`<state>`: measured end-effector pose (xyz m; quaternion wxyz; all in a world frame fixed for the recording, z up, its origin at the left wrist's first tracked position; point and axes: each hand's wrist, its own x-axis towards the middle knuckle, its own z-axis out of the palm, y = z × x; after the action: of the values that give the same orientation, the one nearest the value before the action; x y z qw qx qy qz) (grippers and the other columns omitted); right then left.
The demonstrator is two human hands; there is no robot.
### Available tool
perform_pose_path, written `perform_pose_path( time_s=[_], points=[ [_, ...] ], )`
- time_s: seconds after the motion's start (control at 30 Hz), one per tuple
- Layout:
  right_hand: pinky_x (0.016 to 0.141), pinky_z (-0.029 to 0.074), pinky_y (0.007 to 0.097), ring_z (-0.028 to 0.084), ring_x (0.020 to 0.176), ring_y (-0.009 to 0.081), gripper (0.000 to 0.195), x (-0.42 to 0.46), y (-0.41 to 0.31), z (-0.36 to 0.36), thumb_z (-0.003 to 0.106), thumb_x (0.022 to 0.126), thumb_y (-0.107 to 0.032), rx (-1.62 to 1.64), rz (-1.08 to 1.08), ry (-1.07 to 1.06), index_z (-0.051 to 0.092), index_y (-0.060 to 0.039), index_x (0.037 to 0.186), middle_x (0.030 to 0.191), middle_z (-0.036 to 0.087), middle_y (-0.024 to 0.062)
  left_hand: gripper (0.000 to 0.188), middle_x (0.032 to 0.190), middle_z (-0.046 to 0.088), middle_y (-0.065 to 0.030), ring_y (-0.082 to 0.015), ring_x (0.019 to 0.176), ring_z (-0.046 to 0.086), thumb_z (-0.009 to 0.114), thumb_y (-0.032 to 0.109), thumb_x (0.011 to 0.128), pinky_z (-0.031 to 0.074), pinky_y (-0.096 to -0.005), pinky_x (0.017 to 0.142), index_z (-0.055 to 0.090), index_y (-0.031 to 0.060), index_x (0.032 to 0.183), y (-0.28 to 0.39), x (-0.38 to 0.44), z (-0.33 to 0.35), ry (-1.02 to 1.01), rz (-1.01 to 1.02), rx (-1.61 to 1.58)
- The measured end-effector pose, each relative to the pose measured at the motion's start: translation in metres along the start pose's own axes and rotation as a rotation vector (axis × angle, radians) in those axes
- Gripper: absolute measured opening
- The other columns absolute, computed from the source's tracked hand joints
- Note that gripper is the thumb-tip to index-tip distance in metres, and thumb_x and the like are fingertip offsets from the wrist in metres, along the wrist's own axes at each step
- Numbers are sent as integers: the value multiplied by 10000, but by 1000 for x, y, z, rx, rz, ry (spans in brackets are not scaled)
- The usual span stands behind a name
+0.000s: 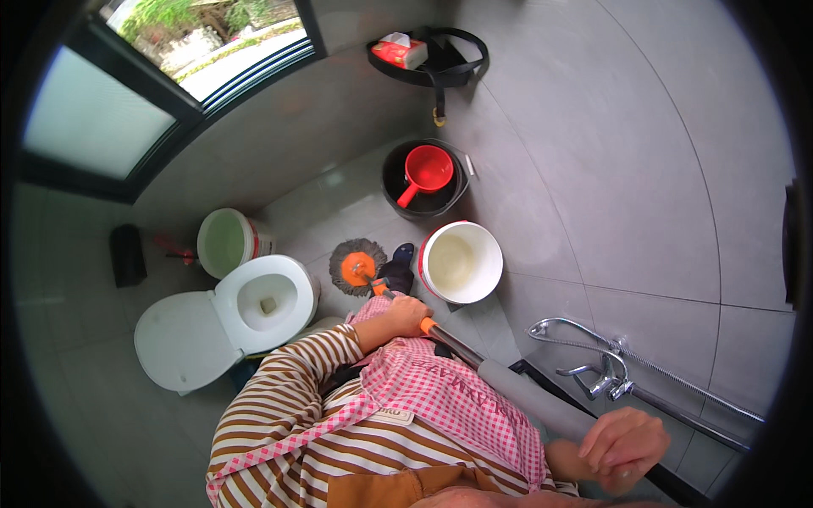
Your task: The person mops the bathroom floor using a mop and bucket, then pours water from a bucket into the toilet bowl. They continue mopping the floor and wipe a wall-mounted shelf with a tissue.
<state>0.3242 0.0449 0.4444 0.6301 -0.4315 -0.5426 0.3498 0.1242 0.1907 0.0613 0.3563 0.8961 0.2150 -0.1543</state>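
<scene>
A mop with a round grey string head (375,249) and an orange centre rests on the tiled floor in front of me. My left hand (409,315) is closed around its pole (463,349), just above an orange collar. Further up, my right hand (624,448) curls at the end of the thick grey grip sleeve (540,397). The pole slants across my pink checked apron (451,394). One dark shoe (403,253) shows beside the mop head.
A white bucket (492,260) of cloudy water stands right of the mop. Behind it, a black bucket (394,200) holds a red dipper (429,168). Left are a toilet (305,286) with raised lid and another bucket (263,238). A shower mixer (603,378) juts from the right wall.
</scene>
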Motion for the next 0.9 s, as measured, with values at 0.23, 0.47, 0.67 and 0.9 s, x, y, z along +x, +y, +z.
perform_pose_path(
  time_s=[0.23, 0.47, 0.67, 0.9],
  points=[
    [426, 508, 273, 459, 325, 94, 362, 63, 21, 1, 594, 917, -174, -12, -28, 57, 463, -26, 614, 405, 427, -34, 357, 801, 684, -110, -309, 801, 671, 676, 505, 714, 512, -445, 699, 680, 167, 831, -17, 16, -41, -14, -40, -42],
    [456, 516, 274, 443, 327, 87, 248, 151, 52, -3, 564, 922, -137, 60, -31, -78, 479, -9, 728, 407, 426, -38, 322, 789, 683, -120, -315, 787, 671, 691, 452, 719, 511, -444, 687, 674, 169, 870, -45, 30, -88, 17, -105, -133],
    [517, 549, 277, 493, 350, 101, 208, 222, 89, -2, 542, 904, -70, 189, -41, -226, 488, -15, 711, 445, 509, 11, 300, 765, 672, -87, -304, 764, 660, 685, 444, 713, 502, -448, 656, 642, 155, 784, -76, 44, -105, 83, -170, -210],
    [510, 514, 327, 530, 425, 163, 207, 267, 106, -11, 611, 880, -204, 335, 69, -517, 562, -3, 871, 588, 549, 51, 251, 776, 665, -65, -287, 785, 654, 691, 359, 698, 508, -447, 655, 628, 140, 804, -93, 49, -110, 127, -168, -282]
  ],
)
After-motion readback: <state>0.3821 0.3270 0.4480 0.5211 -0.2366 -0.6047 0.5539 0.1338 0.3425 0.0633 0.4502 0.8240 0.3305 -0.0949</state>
